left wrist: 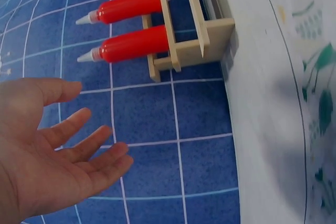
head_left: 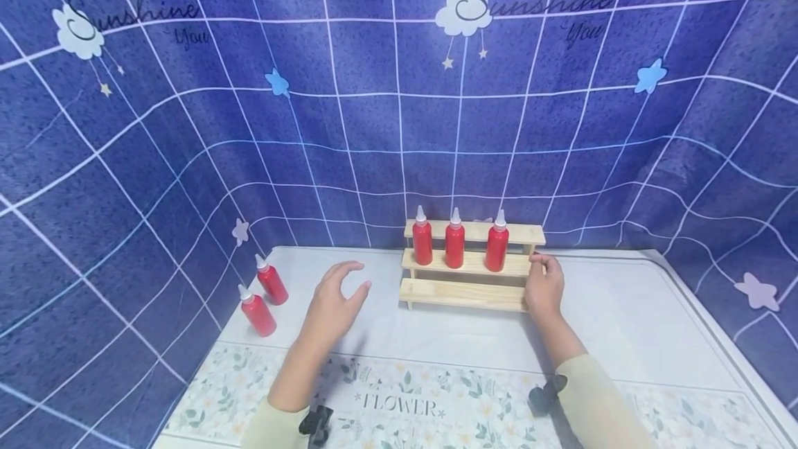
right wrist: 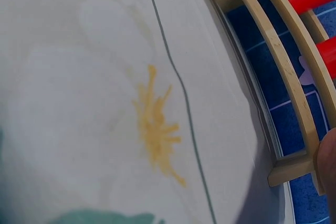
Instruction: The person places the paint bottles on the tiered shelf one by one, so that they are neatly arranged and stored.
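A three-step wooden rack (head_left: 464,291) stands near the back of the table. Three red squeeze bottles (head_left: 454,247) with pointed white caps stand upright on its middle step. My right hand (head_left: 544,287) holds the rack's right end, fingers bent; in the right wrist view only a sliver of it shows against the wood (right wrist: 295,98). My left hand (head_left: 332,307) hovers over the table left of the rack, thumb and fingers apart in a loose curve, holding nothing. In the left wrist view its palm and spread fingers (left wrist: 68,150) appear below the bottles (left wrist: 134,44).
Two more red bottles, one behind (head_left: 272,283) and one nearer (head_left: 258,314), stand at the table's left side. A floral cloth strip reading FLOWER (head_left: 399,405) lies along the front of the white table (head_left: 461,338). A blue grid-patterned curtain (head_left: 374,123) rises behind and at both sides.
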`<action>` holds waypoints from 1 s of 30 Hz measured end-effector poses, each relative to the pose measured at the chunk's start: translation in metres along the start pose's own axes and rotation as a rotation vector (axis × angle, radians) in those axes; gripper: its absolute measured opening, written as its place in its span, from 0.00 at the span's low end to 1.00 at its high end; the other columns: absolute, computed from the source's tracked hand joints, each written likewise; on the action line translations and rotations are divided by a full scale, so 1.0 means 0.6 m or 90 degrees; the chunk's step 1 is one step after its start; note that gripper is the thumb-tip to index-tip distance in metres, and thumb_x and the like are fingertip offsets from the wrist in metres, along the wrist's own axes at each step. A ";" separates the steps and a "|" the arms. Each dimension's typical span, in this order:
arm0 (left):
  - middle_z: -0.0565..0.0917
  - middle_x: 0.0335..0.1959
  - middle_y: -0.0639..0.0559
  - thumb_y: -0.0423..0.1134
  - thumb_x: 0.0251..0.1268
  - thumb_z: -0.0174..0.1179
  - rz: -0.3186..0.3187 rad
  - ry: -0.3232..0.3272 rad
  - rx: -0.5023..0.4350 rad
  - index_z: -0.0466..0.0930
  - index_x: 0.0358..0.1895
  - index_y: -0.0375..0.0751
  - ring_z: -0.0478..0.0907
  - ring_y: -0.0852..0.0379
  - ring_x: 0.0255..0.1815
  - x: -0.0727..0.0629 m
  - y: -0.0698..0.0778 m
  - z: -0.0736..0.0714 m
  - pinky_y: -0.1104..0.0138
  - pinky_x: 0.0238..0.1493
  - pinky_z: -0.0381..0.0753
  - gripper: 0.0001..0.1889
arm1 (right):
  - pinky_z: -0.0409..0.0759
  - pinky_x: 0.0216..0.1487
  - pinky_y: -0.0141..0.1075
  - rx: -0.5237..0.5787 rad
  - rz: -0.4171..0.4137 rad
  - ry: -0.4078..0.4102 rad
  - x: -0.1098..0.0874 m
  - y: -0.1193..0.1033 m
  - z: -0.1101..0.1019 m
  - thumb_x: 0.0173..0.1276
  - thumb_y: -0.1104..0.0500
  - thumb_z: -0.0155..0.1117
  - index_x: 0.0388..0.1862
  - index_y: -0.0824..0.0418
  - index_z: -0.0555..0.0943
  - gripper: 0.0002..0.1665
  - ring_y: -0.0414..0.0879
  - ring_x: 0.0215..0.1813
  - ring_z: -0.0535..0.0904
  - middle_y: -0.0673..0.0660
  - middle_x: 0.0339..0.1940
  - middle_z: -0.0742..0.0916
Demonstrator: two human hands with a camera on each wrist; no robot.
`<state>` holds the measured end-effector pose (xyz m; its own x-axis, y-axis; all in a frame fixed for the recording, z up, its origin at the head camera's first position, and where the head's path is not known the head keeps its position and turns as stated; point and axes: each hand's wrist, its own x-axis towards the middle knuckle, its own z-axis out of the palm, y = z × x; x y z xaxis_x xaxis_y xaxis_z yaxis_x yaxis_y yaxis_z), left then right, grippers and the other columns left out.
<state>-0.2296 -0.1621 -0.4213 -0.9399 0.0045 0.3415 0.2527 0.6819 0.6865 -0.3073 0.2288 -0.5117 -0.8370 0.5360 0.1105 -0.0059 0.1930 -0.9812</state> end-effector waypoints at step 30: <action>0.68 0.78 0.34 0.38 0.68 0.68 -0.022 0.166 0.045 0.81 0.64 0.38 0.56 0.30 0.83 -0.005 -0.061 -0.076 0.36 0.84 0.52 0.22 | 0.57 0.86 0.58 0.004 -0.004 -0.004 -0.005 0.000 0.001 0.83 0.60 0.42 0.56 0.67 0.76 0.17 0.62 0.81 0.67 0.67 0.73 0.78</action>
<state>-0.2253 -0.2207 -0.4183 -0.8547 -0.2021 0.4782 0.1955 0.7280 0.6571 -0.3052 0.2268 -0.5124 -0.8404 0.5295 0.1158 -0.0150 0.1910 -0.9815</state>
